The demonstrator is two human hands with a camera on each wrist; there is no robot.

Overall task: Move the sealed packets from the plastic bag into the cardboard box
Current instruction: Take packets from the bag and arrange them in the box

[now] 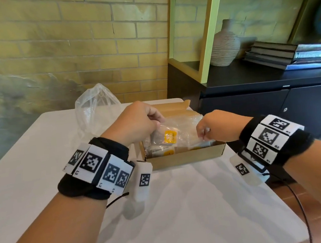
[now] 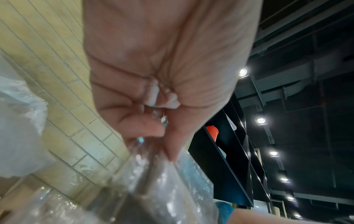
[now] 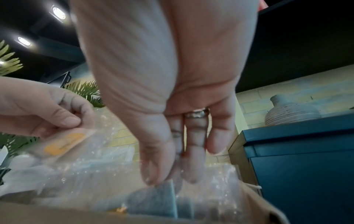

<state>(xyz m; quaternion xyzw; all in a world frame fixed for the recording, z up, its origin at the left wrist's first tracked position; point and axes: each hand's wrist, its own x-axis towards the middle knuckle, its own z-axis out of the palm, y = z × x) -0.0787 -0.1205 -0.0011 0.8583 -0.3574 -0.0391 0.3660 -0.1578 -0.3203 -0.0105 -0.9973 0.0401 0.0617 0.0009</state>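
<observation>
Pinching packet (image 1: 174,137) between both hands' fingers (image 1: 156,116)

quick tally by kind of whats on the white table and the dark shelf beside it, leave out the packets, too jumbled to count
cardboard box: 1
plastic bag: 1
vase: 1
stack of books: 1 (books too blurred to count singly)
total: 4

Both hands, left and right, pinch the clear wrap of packets in the box.
</observation>
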